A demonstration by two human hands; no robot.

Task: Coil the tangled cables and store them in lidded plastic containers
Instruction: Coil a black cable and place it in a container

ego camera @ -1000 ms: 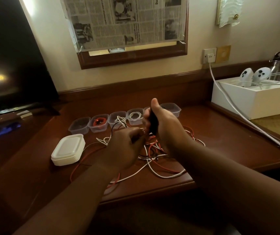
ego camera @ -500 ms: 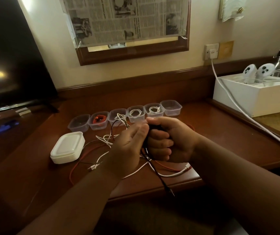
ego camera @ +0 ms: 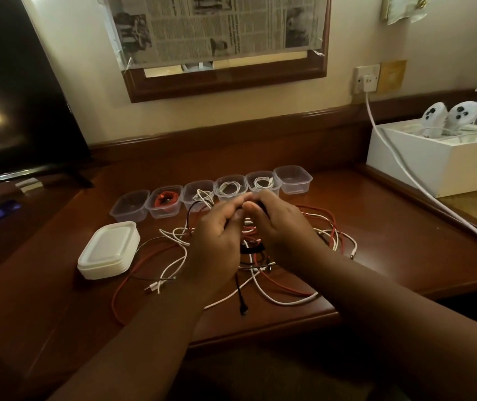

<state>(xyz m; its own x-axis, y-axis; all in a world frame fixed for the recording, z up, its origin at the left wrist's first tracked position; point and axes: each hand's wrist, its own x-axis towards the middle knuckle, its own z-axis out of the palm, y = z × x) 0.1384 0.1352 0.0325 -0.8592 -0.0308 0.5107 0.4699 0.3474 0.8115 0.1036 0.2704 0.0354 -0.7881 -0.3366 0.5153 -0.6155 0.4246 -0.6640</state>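
Observation:
A tangle of red, white and black cables (ego camera: 330,235) lies on the wooden desk (ego camera: 390,227). My left hand (ego camera: 217,238) and my right hand (ego camera: 280,227) meet above the tangle, both curled round a black cable (ego camera: 240,293) whose plug end hangs down toward the desk's front edge. Behind them stands a row of several clear plastic containers (ego camera: 293,179). One holds a red cable (ego camera: 166,199), two hold coiled white cables (ego camera: 263,182), and another has a white cable spilling out of it. A stack of white lids (ego camera: 108,250) sits at the left.
A dark TV screen (ego camera: 14,96) stands at the back left. At the right, a white box (ego camera: 439,157) holds two white controllers, and a thick white cord (ego camera: 405,175) runs from a wall socket across the desk's right side. A raised wooden ledge runs along the wall.
Both hands have come lower and further from me, over the tangle. My right hand has turned from an upright fist to knuckles-up. The black cable's loose end now hangs shorter.

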